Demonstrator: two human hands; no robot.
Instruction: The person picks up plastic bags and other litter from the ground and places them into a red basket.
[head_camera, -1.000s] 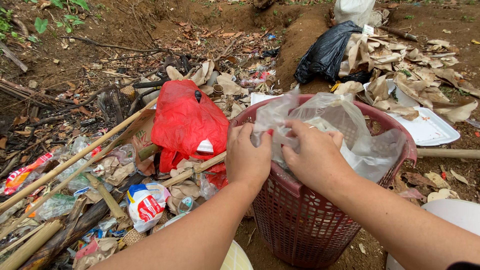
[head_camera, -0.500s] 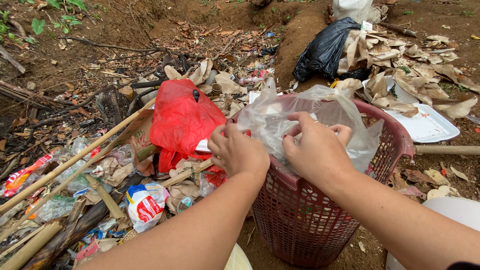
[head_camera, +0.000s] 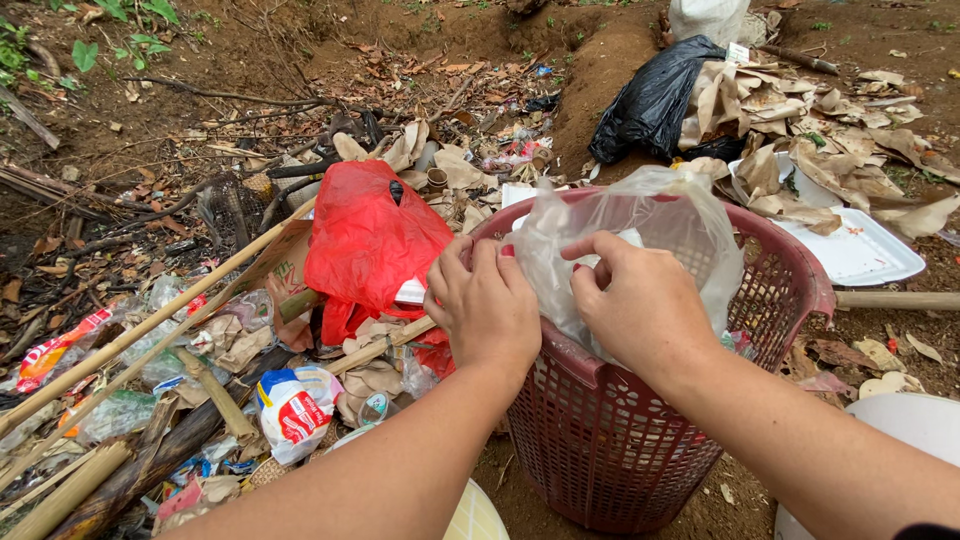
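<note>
A clear plastic bag (head_camera: 650, 225) bulges out of a dark red plastic basket (head_camera: 620, 440) that stands on bare soil. My left hand (head_camera: 485, 305) pinches the bag's near left edge over the basket rim. My right hand (head_camera: 635, 305) grips the bag just to the right of it, fingers curled into the plastic. The two hands are close together, a few centimetres apart.
A red plastic bag (head_camera: 370, 240) lies left of the basket on a heap of litter, bamboo poles (head_camera: 140, 330) and dry leaves. A black bag (head_camera: 650, 100) and a white foam tray (head_camera: 860, 250) lie behind. A white tub rim (head_camera: 900, 420) is at the right.
The bag has been gathered and pulled up and left, away from the basket's right rim. Both hands shifted slightly left along the bag's edge.
</note>
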